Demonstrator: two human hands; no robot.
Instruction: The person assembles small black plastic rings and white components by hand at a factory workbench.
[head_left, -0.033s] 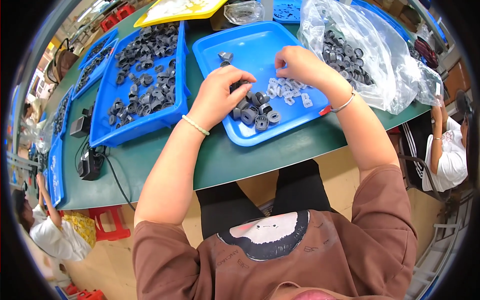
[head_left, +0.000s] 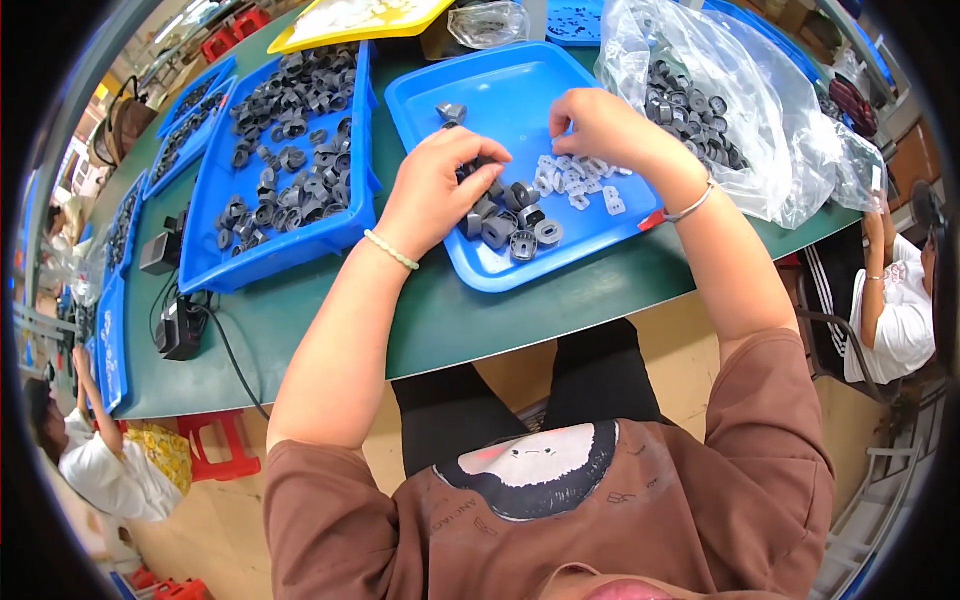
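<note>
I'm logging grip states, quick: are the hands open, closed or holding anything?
Left hand: curled over dark grey parts; grip cannot be told.
Right hand: fingers curled by the white pieces; grip cannot be told.

Yellow tray (head_left: 352, 37) cropped, left hand (head_left: 434, 188) partly hidden

A green table (head_left: 440, 328) carries a blue tray (head_left: 500, 90) centrally, a deeper blue bin (head_left: 285, 254) left, a black adapter (head_left: 180, 336) near left, a clear bag (head_left: 785, 165) right.

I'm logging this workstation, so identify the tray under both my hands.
The middle blue tray, between the deeper blue bin and the large clear bag: only it has your left hand and right hand over it.
</note>
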